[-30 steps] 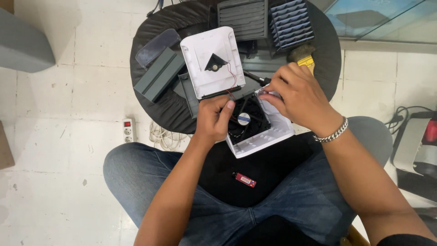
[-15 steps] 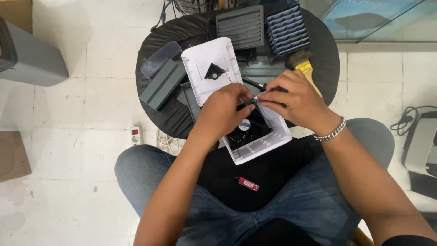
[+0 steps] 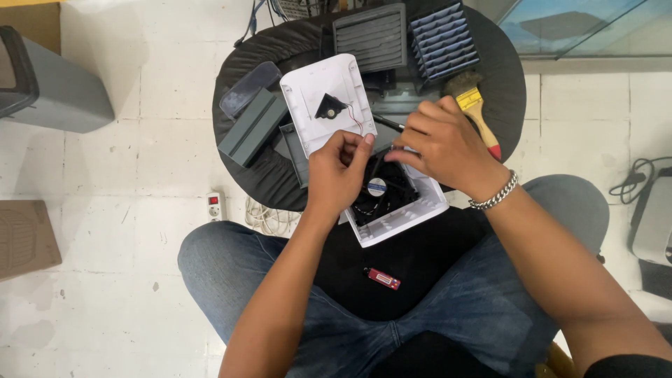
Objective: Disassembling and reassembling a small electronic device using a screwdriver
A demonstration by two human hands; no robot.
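At the far left of the tiled floor stood a grey bin (image 3: 52, 87), with a brown mat (image 3: 24, 238) lying below it near the frame edge. Closer in, a white power strip (image 3: 214, 206) lay on the tiles beside a coil of pale cable (image 3: 269, 218). On the round black stool top (image 3: 238, 150) in front of the seated person rested a grey rectangular block (image 3: 253, 127) and a clear plastic cover (image 3: 248, 88), then a white panel (image 3: 327, 103) carrying a small black cone-shaped part with thin wires. The left hand (image 3: 337, 175) was curled with its fingertips pinched together above the edge of a white housing (image 3: 399, 218); what they pinched was too small to make out. That housing sat at the near edge of the stool, over the person's lap, and held a black fan (image 3: 381, 190). The right hand (image 3: 444, 148), with a metal bracelet (image 3: 494, 197) at the wrist, hovered over the housing's far corner, fingers bent and closed on something thin and dark. Behind lay a dark vent grille (image 3: 371, 36), a blue pleated filter (image 3: 442, 40) and a paintbrush (image 3: 474, 105) with a yellow band. A small red object (image 3: 383, 278) lay on the black cloth between the jeans-clad legs
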